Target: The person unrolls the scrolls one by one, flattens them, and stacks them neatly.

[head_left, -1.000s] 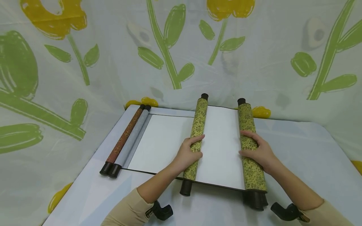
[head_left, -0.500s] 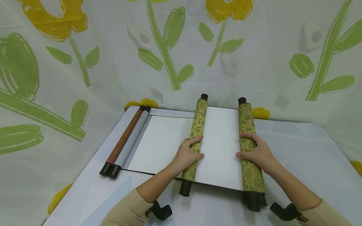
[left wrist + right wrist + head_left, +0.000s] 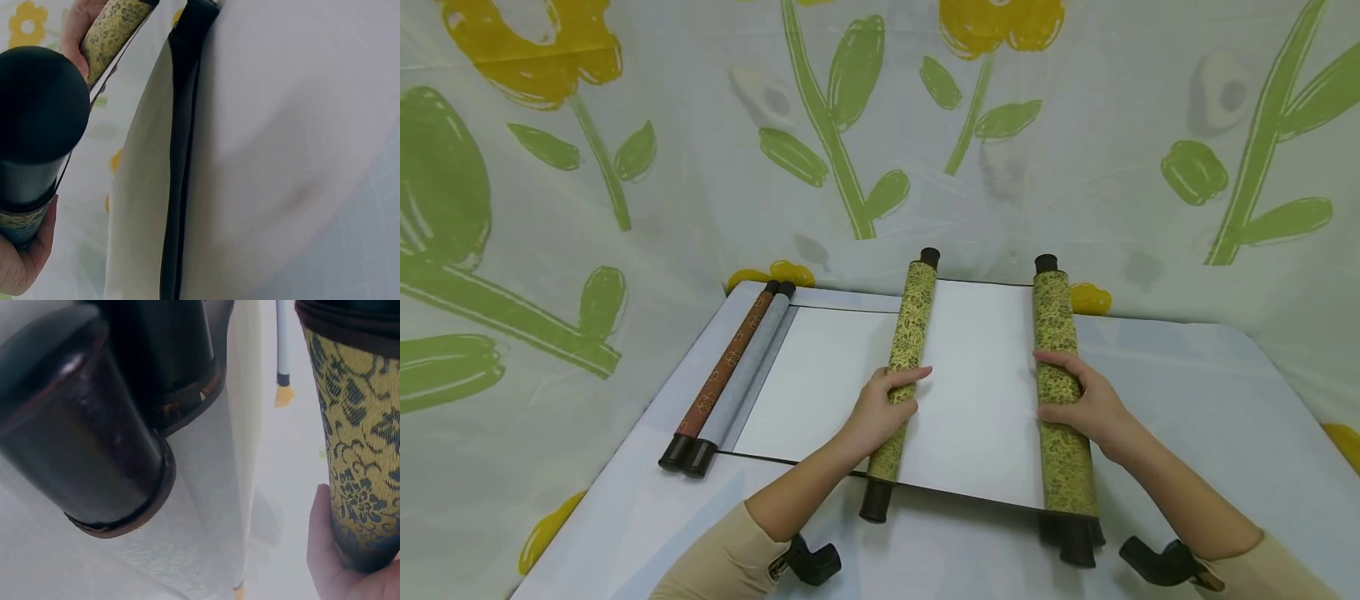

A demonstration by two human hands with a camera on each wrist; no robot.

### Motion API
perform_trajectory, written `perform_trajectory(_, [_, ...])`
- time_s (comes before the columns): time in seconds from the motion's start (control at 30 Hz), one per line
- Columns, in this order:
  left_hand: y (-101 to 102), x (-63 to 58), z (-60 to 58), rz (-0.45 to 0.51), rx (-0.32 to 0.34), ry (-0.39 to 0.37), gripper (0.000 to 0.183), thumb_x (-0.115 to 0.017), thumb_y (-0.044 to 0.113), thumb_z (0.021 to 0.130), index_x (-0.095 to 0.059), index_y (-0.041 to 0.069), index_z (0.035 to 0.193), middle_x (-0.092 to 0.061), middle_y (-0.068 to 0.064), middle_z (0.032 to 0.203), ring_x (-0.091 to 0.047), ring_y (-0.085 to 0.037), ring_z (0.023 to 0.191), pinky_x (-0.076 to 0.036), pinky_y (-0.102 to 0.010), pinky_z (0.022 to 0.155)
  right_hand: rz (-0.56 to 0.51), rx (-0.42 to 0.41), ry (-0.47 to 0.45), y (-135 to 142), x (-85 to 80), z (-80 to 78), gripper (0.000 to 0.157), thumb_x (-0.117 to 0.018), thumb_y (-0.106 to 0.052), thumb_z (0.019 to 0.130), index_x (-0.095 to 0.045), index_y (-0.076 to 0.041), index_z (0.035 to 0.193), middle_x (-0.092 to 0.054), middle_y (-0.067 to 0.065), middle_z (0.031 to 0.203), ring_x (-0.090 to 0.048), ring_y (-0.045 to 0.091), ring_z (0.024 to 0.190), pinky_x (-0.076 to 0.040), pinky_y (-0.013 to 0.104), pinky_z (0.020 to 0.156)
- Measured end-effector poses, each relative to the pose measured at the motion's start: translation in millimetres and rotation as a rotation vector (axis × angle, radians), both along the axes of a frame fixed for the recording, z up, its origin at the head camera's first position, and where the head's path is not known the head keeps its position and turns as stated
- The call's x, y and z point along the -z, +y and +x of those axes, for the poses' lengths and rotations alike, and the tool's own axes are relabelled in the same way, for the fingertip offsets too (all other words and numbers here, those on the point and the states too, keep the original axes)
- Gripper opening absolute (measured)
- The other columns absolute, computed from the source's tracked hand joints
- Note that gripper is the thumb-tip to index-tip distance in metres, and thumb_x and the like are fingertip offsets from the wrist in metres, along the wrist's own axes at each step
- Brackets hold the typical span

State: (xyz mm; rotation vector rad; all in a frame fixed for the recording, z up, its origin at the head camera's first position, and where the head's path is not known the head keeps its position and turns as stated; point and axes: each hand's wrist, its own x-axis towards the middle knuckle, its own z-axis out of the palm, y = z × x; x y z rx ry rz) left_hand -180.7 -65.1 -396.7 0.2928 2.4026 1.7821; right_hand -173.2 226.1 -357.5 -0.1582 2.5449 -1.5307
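Note:
A yellow brocade scroll is spread between two rollers in the head view, its white sheet (image 3: 973, 392) stretched between them. Thumb and fingers of my left hand (image 3: 877, 410) grip the left roller (image 3: 912, 312), which slants toward me. My right hand (image 3: 1096, 408) holds the thicker right roller (image 3: 1066, 475) around its middle. Dark end caps close the rollers; in the right wrist view two caps stand side by side, the nearer cap (image 3: 106, 431) large. A dark cap (image 3: 40, 106) fills the left side of the left wrist view, fingers below it. My palms are partly hidden.
Left of the rollers lies another white sheet (image 3: 812, 375) with a grey roll (image 3: 747, 367) along its edge. A brown patterned rod (image 3: 727, 367) lies against that roll. The pale table (image 3: 1180, 400) meets a flower-printed cloth backdrop (image 3: 1112, 150). Black wrist mounts (image 3: 816, 562) hang by both sleeves.
My left hand and the left roller have moved left, so more white sheet shows between the rollers. The right roller and right hand have barely shifted.

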Motion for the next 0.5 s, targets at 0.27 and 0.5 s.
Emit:
perform_trajectory(0.27, [0.2,1.9,-1.9,-0.003,-0.016,-0.001,0.049,-0.052,0.004,0.085,-0.060,0.022,0.129,-0.027,-0.029,0.145,-0.045,-0.020,0.065,-0.028,-0.021,0.044,-0.018,0.031,-0.020,3.4,0.1,-2.3,0.079,-0.072,-0.008,0.078,-0.033,-0.012,0.147,-0.016,0.023,0.152,-0.032,0.040,0.125,-0.043,0.037,0.084])
perform_trajectory(0.5, [3.3,0.1,-3.6,-0.033,-0.046,-0.026,0.049,-0.075,0.020,0.080,-0.062,0.026,0.126,-0.024,-0.027,0.149,-0.021,-0.043,0.138,-0.038,-0.052,0.098,0.126,0.065,0.034,4.0,3.0,-2.3,0.093,-0.084,-0.031,0.070,-0.034,-0.012,0.146,-0.023,0.023,0.151,-0.028,0.042,0.131,-0.034,0.052,0.093])
